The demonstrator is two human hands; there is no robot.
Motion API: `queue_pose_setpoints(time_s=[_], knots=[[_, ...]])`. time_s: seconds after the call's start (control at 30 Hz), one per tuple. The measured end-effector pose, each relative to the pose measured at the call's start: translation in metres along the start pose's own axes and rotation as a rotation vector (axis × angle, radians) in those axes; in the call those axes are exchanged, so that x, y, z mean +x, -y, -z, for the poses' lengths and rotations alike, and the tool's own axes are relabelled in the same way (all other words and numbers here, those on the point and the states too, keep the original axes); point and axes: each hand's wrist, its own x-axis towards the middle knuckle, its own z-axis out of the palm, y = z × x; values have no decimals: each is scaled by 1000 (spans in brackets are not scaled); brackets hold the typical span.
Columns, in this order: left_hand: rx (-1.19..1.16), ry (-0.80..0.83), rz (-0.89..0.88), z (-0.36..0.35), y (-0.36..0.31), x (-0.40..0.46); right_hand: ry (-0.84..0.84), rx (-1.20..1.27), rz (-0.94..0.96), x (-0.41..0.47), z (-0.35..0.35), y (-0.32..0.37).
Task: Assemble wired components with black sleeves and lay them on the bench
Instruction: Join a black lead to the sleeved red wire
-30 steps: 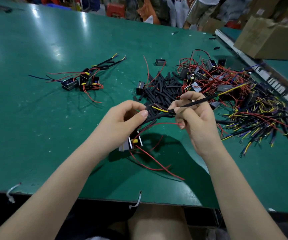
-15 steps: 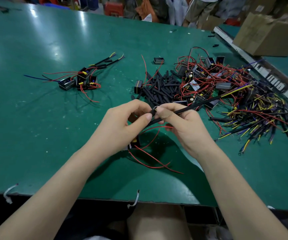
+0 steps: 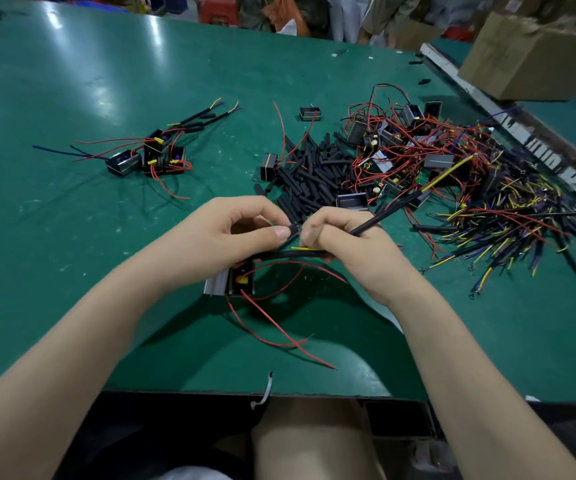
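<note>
Green bench (image 3: 72, 237), near edge: left hand (image 3: 231, 233) and right hand (image 3: 342, 244), now drawn together, pinch black sleeve (image 3: 380, 220) onto the component (image 3: 231, 282) (threading apparently nearly seated).

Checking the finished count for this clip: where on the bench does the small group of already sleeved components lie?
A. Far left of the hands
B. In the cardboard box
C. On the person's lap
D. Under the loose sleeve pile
A: the finished components, their wires in black sleeves, lie apart on the green bench, left of the loose sleeve pile.
</note>
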Motion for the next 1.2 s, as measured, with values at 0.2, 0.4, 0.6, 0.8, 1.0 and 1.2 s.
queue_pose_setpoints(time_s=[0.2, 0.4, 0.6, 0.8, 1.0, 1.2], knots=[[340, 75, -66, 12, -6, 7, 18, -21, -1, -1, -1, 0], [328, -39, -112, 10, -4, 7, -106, 83, -24, 0, -4, -2], [338, -181, -126, -1, -1, 7, -180, 132, 24, 1, -7, -5], [237, -161, 23, -6, 6, 8, -230, -16, 152, 0, -6, -5], [33, -46, 108, -2, 16, 3, -183, -124, 174, -1, -7, -9], [69, -146, 87, -2, 22, 0, -147, -176, 153, 0, -8, -9]])
